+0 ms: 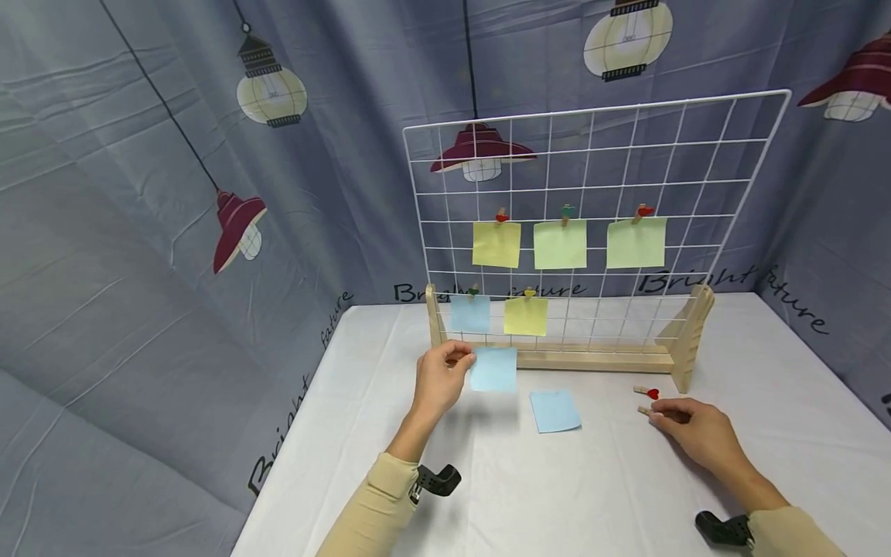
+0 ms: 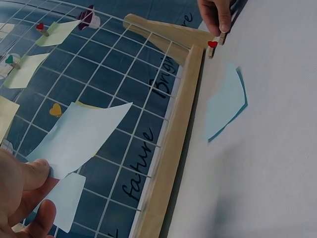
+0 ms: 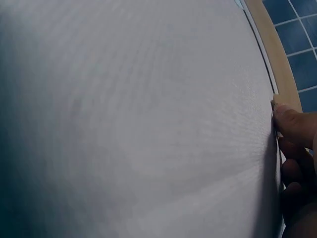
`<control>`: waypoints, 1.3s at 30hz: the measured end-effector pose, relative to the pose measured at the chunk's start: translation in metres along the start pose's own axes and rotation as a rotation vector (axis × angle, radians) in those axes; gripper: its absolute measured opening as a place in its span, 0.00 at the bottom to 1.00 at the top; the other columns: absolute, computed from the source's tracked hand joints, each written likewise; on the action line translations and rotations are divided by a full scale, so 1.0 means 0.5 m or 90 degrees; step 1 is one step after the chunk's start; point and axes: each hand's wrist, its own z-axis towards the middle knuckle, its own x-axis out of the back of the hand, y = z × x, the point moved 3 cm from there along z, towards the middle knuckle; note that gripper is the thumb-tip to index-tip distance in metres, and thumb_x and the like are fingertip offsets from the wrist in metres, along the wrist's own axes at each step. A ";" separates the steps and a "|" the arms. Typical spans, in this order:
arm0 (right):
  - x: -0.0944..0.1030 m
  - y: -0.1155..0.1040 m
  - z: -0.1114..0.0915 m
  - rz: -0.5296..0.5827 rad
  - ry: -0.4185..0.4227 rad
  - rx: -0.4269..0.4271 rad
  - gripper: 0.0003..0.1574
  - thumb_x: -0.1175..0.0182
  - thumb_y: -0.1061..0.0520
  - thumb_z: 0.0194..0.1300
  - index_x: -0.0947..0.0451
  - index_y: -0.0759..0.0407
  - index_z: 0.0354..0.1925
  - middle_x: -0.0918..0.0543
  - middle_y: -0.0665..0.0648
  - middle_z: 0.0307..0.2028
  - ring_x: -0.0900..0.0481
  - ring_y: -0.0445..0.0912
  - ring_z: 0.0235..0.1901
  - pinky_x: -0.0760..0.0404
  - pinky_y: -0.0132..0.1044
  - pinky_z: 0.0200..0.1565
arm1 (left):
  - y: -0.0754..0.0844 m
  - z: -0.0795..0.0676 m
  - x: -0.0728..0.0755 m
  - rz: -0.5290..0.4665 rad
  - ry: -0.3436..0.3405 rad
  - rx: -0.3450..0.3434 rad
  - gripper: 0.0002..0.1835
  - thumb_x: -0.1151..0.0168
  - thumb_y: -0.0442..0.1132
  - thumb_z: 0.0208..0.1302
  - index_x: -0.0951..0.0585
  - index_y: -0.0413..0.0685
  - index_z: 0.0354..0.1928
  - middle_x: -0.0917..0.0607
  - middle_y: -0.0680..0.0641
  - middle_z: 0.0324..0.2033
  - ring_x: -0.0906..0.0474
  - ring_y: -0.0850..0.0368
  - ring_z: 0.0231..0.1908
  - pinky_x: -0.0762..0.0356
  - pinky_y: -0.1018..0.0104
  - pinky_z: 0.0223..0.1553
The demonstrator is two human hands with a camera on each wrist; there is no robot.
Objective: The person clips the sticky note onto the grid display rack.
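My left hand (image 1: pixel 440 379) pinches a light blue sticky note (image 1: pixel 494 370) by its left edge, in front of the wire grid's lower left. The left wrist view shows this note (image 2: pixel 86 134) between thumb and fingers. At the right, my right hand (image 1: pixel 699 435) pinches a small wooden clothespin (image 1: pixel 644 411) at the table surface. Its far end is hidden by the fingers. Just beyond lies another clothespin with a red heart (image 1: pixel 651 394). Between the hands, a second blue sticky note (image 1: pixel 555 411) lies on the table.
A white wire grid (image 1: pixel 592 110) stands in a wooden base (image 1: pixel 592 361). Heart clothespins hold three yellow-green notes (image 1: pixel 560 246) in its upper row. Below hang a blue note (image 1: pixel 469 314) and a yellow note (image 1: pixel 525 317). Grey-blue curtains (image 1: pixel 334 155) surround the white table (image 1: pixel 599 495).
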 end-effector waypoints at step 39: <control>0.081 -0.105 0.034 0.074 0.025 0.037 0.26 0.34 0.43 0.71 0.15 0.60 0.57 0.10 0.62 0.43 0.26 0.26 0.33 0.24 0.28 0.29 | 0.006 0.012 -0.062 -0.021 -0.028 -0.022 0.05 0.30 0.38 0.67 0.11 0.46 0.42 0.10 0.52 0.34 0.16 0.60 0.37 0.19 0.68 0.42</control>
